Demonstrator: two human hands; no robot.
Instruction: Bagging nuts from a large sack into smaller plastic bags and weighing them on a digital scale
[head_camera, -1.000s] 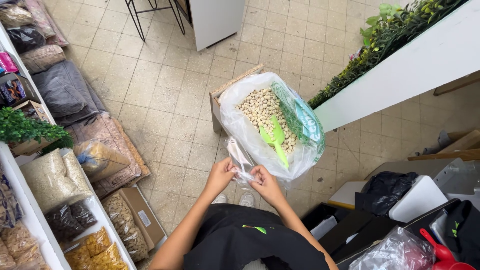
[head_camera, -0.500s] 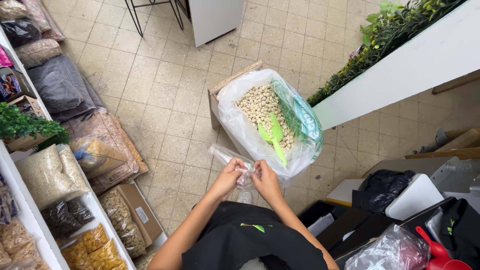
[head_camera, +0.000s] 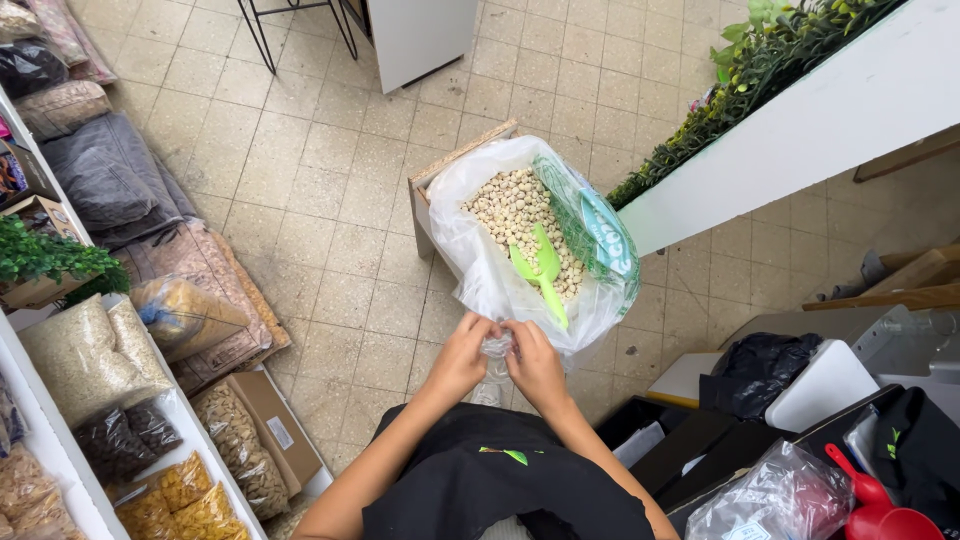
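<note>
Your left hand (head_camera: 462, 357) and right hand (head_camera: 533, 362) pinch a small clear bag (head_camera: 496, 345) open, beside the sack's (head_camera: 470, 240) near edge by the green scoop (head_camera: 540, 270).

Big clear sack (head_camera: 480, 260) of pale kernels in a box; small clear bag (head_camera: 497, 347) below it; filled bags (head_camera: 90, 350) line the left shelf.

Small clear bag (head_camera: 497, 346) mostly hidden between hands (head_camera: 500, 362); contents perhaps none, unclear.
</note>
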